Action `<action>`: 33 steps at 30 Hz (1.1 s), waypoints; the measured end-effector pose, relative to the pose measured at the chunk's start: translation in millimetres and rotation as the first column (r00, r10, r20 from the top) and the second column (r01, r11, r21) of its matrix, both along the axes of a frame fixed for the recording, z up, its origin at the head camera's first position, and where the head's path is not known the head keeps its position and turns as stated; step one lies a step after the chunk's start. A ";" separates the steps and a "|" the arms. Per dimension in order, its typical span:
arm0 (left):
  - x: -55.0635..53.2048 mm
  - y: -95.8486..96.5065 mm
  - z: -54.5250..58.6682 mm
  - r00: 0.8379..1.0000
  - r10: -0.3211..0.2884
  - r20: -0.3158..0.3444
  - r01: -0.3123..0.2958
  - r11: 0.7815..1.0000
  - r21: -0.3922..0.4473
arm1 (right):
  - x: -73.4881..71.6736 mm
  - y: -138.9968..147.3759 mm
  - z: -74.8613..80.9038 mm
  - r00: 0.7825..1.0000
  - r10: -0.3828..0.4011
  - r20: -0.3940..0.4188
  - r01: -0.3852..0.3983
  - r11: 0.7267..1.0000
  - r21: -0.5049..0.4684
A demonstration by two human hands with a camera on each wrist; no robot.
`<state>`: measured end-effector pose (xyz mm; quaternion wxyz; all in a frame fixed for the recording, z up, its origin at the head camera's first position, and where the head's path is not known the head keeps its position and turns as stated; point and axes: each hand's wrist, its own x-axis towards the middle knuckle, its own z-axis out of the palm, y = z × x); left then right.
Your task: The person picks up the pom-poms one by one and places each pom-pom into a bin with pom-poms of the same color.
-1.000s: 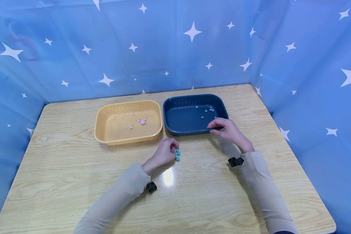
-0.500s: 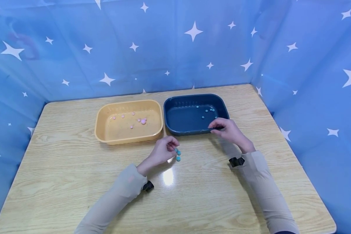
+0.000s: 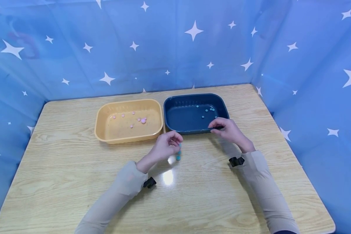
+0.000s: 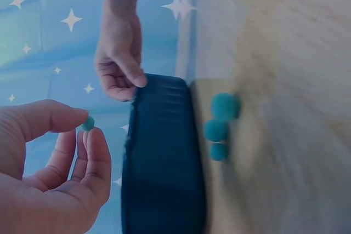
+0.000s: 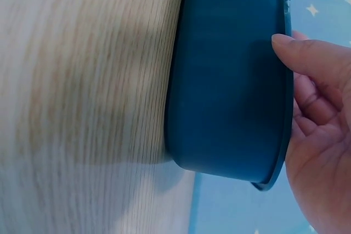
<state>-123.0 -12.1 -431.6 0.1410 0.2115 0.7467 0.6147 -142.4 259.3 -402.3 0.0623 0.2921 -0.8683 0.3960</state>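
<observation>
My left hand (image 3: 165, 148) pinches a small teal ball (image 4: 88, 123) between thumb and fingertip, raised above the table. Three more teal balls (image 4: 216, 130) lie close together on the wood in the left wrist view; in the head view the hand partly covers them. My right hand (image 3: 228, 130) grips the near rim of a dark blue tub (image 3: 182, 118), its thumb (image 5: 307, 56) on the outer side. Several little teal balls (image 3: 206, 110) are scattered inside this tub, towards its right end.
Left of the blue tub stands a yellow tub (image 3: 117, 130) with several pink balls (image 3: 143, 121) in it. Both sit towards the back of the wooden table (image 3: 199, 191). A blue star-patterned curtain (image 3: 152, 42) hangs behind and at the sides.
My left hand has lifted off the table with a teal ball and moved slightly forward, towards the blue tub. The right hand keeps its hold on the tub's rim.
</observation>
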 end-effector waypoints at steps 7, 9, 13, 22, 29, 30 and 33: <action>-12.3 6.7 15.0 0.999 0.035 0.024 -0.037 0.993 0.115 | -0.6 0.5 -0.6 1.000 -0.003 -0.001 0.003 1.000 0.005; -16.3 9.5 19.1 0.998 0.048 0.037 -0.052 0.992 0.118 | -0.3 0.5 -0.3 1.000 -0.003 0.002 0.003 1.000 0.004; -23.6 16.1 26.7 0.995 0.070 0.071 -0.078 0.989 0.124 | 0.6 0.1 0.8 1.000 -0.004 0.011 0.004 1.000 0.003; -43.7 31.1 34.7 0.991 0.078 0.110 -0.095 0.981 0.166 | -5.5 5.3 -9.3 1.000 -0.007 0.012 0.006 1.000 0.008; -57.3 42.6 40.1 0.988 0.108 0.108 -0.122 0.984 0.132 | -19.4 17.9 -32.7 0.999 -0.017 0.046 0.016 1.000 0.023; -59.1 44.1 40.4 0.988 0.114 0.107 -0.127 0.984 0.128 | -19.5 17.9 -32.6 0.999 -0.020 0.051 0.019 1.000 0.023; -64.5 48.2 41.6 0.985 0.132 0.115 -0.146 0.981 0.124 | -19.9 18.1 -33.0 0.998 -0.022 0.053 0.021 1.000 0.019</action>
